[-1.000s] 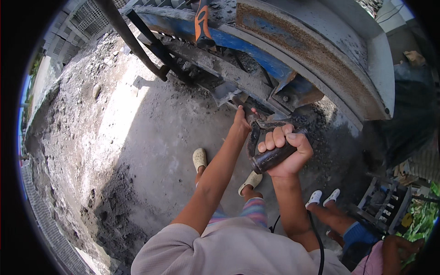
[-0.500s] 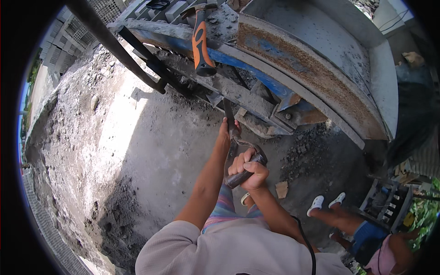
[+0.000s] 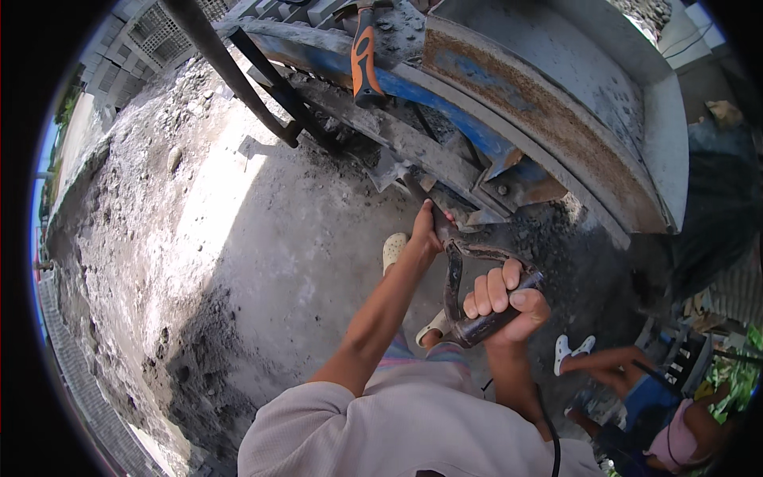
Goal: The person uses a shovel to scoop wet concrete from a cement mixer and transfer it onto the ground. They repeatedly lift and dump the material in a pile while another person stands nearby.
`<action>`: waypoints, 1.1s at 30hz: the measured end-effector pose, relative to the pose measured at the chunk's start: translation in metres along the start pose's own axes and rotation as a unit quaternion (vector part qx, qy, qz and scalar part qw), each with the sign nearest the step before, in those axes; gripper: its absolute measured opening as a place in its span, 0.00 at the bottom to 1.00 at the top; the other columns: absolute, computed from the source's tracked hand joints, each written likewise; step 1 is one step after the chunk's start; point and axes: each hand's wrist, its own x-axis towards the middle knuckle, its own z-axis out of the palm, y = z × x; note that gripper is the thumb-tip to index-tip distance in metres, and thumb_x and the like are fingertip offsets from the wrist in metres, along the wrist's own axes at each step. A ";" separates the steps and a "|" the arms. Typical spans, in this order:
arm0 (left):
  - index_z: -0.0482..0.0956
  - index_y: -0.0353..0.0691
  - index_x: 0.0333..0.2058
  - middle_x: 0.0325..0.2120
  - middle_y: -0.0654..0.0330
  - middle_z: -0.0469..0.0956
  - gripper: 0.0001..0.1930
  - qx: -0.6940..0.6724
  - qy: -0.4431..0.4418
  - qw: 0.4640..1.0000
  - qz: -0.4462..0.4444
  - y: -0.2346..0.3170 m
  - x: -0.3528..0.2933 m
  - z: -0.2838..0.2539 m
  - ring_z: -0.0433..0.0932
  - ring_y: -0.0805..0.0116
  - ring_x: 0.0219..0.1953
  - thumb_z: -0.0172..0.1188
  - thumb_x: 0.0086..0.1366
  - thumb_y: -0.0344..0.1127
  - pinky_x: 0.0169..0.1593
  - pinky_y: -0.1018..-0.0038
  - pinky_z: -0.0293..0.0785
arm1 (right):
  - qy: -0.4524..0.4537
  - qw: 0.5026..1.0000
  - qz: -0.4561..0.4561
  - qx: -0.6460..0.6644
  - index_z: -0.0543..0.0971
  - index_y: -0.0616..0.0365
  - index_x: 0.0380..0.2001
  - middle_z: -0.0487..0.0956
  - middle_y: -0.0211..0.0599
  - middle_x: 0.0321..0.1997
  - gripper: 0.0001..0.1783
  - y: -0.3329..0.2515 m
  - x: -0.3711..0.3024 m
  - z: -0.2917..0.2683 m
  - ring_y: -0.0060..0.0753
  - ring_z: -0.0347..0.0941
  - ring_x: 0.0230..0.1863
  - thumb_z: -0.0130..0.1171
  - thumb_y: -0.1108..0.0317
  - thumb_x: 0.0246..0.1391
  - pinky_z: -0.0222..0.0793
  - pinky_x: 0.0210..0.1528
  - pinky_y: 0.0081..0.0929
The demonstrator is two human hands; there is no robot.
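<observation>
Shovel handle (image 3: 454, 277), pointing to eleven o'clock, is clamped in left hand (image 3: 427, 230) and right hand (image 3: 515, 312), seemingly for steering; next push would need steadiness

Harsh sunlight on left-hand ground (image 3: 208, 187), central shade, black fisheye rim.

This is an outdoor work yard, apparently for making blocks: grey blocks (image 3: 102, 78) stand stacked beyond a sunlit bank of gravelly dirt (image 3: 131, 230), near a rusty, blue-painted metal machine (image 3: 517, 75) caked in grey dust, with a hammer (image 3: 366, 63) and a D-handled tool (image 3: 454, 282) about.
</observation>
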 end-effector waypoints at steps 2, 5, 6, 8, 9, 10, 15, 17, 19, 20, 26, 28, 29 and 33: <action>0.64 0.37 0.21 0.13 0.57 0.66 0.22 0.002 0.010 1.000 -0.009 -0.005 -0.004 0.002 0.66 0.64 0.14 0.39 0.58 0.52 0.20 0.69 0.67 | 0.002 1.000 -0.006 0.000 0.64 0.56 0.23 0.66 0.35 0.16 0.10 -0.005 -0.001 0.005 0.33 0.63 0.20 0.42 0.71 0.29 0.65 0.26 0.34; 0.63 0.37 0.24 0.14 0.58 0.66 0.20 0.029 0.006 0.999 -0.014 -0.007 -0.009 0.004 0.67 0.66 0.14 0.38 0.58 0.51 0.19 0.70 0.67 | 0.022 0.999 -0.023 -0.008 0.64 0.56 0.24 0.65 0.35 0.16 0.11 -0.008 -0.002 0.013 0.33 0.63 0.19 0.42 0.71 0.28 0.64 0.26 0.34; 0.63 0.37 0.24 0.14 0.58 0.66 0.20 0.027 0.010 0.999 -0.014 -0.005 -0.010 0.006 0.67 0.66 0.14 0.38 0.58 0.51 0.19 0.70 0.67 | 0.024 0.999 -0.020 -0.007 0.64 0.56 0.24 0.65 0.35 0.16 0.11 -0.006 0.000 0.017 0.33 0.63 0.19 0.42 0.71 0.28 0.64 0.26 0.34; 0.61 0.40 0.26 0.14 0.61 0.64 0.15 0.015 0.025 0.999 -0.029 0.000 -0.018 0.016 0.65 0.68 0.14 0.41 0.58 0.47 0.19 0.71 0.65 | 0.038 0.999 -0.035 -0.001 0.64 0.56 0.23 0.65 0.34 0.16 0.11 -0.004 0.006 0.022 0.33 0.63 0.19 0.42 0.71 0.28 0.64 0.26 0.34; 0.61 0.40 0.26 0.14 0.61 0.64 0.15 0.013 0.029 0.999 -0.029 0.002 -0.019 0.017 0.65 0.68 0.14 0.41 0.58 0.47 0.19 0.71 0.65 | 0.039 0.999 -0.036 -0.005 0.64 0.56 0.23 0.65 0.33 0.15 0.10 -0.003 0.009 0.024 0.32 0.63 0.19 0.42 0.70 0.29 0.64 0.26 0.34; 0.61 0.40 0.26 0.14 0.61 0.64 0.15 0.017 0.035 0.999 -0.021 0.004 -0.020 0.020 0.65 0.68 0.15 0.41 0.58 0.47 0.19 0.71 0.65 | 0.040 0.999 -0.033 -0.004 0.64 0.56 0.23 0.65 0.33 0.15 0.10 -0.002 0.012 0.025 0.32 0.63 0.19 0.42 0.70 0.29 0.64 0.26 0.34; 0.60 0.41 0.27 0.15 0.61 0.64 0.14 0.026 0.016 0.999 -0.027 0.010 -0.013 0.031 0.65 0.68 0.15 0.42 0.58 0.47 0.20 0.71 0.65 | 0.040 0.998 -0.038 -0.024 0.63 0.55 0.23 0.66 0.33 0.16 0.09 -0.005 0.024 0.039 0.32 0.63 0.20 0.43 0.70 0.30 0.64 0.27 0.34; 0.60 0.40 0.26 0.15 0.60 0.64 0.15 0.024 0.023 0.999 -0.029 0.017 -0.013 0.032 0.66 0.68 0.16 0.42 0.58 0.47 0.20 0.71 0.65 | 0.040 0.998 -0.041 -0.020 0.63 0.55 0.23 0.66 0.33 0.16 0.09 0.000 0.031 0.038 0.32 0.63 0.20 0.43 0.70 0.30 0.64 0.27 0.34; 0.60 0.41 0.28 0.15 0.59 0.65 0.15 0.010 0.019 1.000 -0.021 0.029 -0.001 0.024 0.66 0.66 0.15 0.41 0.58 0.48 0.20 0.70 0.66 | 0.039 0.998 -0.010 -0.037 0.62 0.55 0.23 0.66 0.34 0.17 0.09 0.006 0.042 0.034 0.32 0.62 0.20 0.44 0.70 0.31 0.64 0.27 0.35; 0.59 0.41 0.30 0.15 0.58 0.65 0.15 -0.004 0.013 1.000 -0.020 0.033 0.010 0.017 0.67 0.65 0.15 0.39 0.59 0.48 0.19 0.68 0.67 | 0.067 0.997 -0.002 -0.038 0.62 0.54 0.22 0.64 0.33 0.15 0.08 0.014 0.054 0.031 0.31 0.60 0.18 0.43 0.70 0.31 0.62 0.25 0.33; 0.61 0.42 0.30 0.14 0.59 0.65 0.15 0.003 0.034 0.999 -0.012 0.039 0.069 0.011 0.67 0.65 0.15 0.41 0.58 0.50 0.18 0.69 0.67 | 0.088 0.995 0.014 -0.045 0.61 0.53 0.18 0.59 0.30 0.13 0.06 0.010 0.084 -0.023 0.27 0.54 0.15 0.44 0.69 0.30 0.55 0.20 0.28; 0.61 0.42 0.30 0.14 0.59 0.65 0.16 0.015 0.059 0.998 -0.016 0.026 0.058 -0.010 0.66 0.66 0.14 0.40 0.58 0.50 0.18 0.70 0.67 | 0.075 0.997 -0.001 -0.021 0.61 0.53 0.18 0.59 0.29 0.13 0.07 0.018 0.051 -0.031 0.27 0.53 0.15 0.44 0.68 0.29 0.54 0.20 0.28; 0.62 0.42 0.30 0.14 0.59 0.65 0.16 0.046 0.052 0.998 -0.003 0.021 0.056 -0.010 0.67 0.66 0.14 0.39 0.59 0.50 0.19 0.71 0.67 | 0.112 0.993 -0.031 -0.022 0.60 0.53 0.18 0.59 0.29 0.13 0.07 0.020 0.045 -0.033 0.26 0.51 0.15 0.44 0.68 0.29 0.53 0.19 0.28; 0.62 0.39 0.28 0.15 0.57 0.67 0.15 0.045 0.074 0.996 -0.007 0.011 0.052 -0.023 0.67 0.65 0.14 0.44 0.58 0.47 0.18 0.70 0.67 | 0.118 0.991 -0.062 -0.001 0.59 0.53 0.16 0.56 0.28 0.12 0.07 0.027 0.023 -0.042 0.26 0.50 0.15 0.44 0.67 0.28 0.52 0.20 0.27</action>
